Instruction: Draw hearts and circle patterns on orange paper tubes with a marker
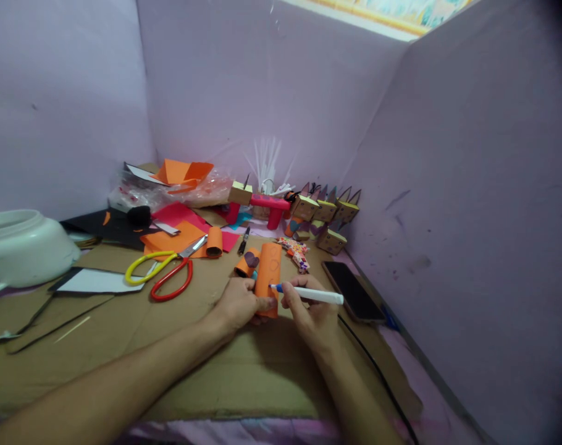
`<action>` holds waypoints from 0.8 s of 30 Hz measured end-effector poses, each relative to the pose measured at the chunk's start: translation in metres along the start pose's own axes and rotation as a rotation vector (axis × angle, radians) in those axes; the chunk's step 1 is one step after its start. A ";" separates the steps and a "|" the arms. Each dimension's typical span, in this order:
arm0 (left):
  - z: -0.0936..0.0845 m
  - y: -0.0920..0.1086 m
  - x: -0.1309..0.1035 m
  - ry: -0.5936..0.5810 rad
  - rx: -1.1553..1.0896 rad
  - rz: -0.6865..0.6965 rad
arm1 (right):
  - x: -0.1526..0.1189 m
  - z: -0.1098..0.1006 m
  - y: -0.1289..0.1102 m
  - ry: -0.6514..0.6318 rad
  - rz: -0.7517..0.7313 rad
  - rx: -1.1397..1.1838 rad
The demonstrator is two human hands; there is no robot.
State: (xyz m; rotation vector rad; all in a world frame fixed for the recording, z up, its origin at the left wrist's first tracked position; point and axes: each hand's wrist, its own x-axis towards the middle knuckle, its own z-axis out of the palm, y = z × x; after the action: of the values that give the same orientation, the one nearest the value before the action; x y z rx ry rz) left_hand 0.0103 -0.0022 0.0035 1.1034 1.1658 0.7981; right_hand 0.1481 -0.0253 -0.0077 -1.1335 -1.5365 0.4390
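My left hand is closed around the lower left side of an orange paper tube, with the thumb across its front. Faint hearts or loops are drawn along the upper part of the tube. In my right hand is a white marker with a blue end, its tip touching or almost touching the tube just above my left thumb. Right behind my left hand lies a short orange roll bearing a dark purple heart. Some of the fingers of both hands are hidden.
Scissors with yellow and red handles lie left on the cardboard, near another orange roll. A phone and a black cable are at the right. Box-headed paper figures stand behind; a white pot is far left.
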 end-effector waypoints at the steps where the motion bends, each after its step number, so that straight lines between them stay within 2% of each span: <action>1: 0.000 -0.001 0.000 0.000 0.000 -0.003 | 0.000 0.000 -0.001 0.004 0.017 0.013; 7: 0.001 -0.001 0.000 0.008 -0.001 0.004 | 0.003 -0.002 -0.003 0.057 0.096 0.064; 14: 0.001 0.000 -0.001 0.000 0.002 0.013 | 0.007 -0.001 -0.003 0.198 0.115 0.035; 24: 0.001 0.001 -0.003 -0.001 0.006 0.023 | 0.006 0.001 -0.002 0.183 0.072 0.072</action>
State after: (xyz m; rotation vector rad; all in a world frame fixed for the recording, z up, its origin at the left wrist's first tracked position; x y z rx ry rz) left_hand 0.0109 -0.0051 0.0057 1.1236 1.1574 0.8124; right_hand 0.1469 -0.0212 -0.0032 -1.1432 -1.3144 0.4242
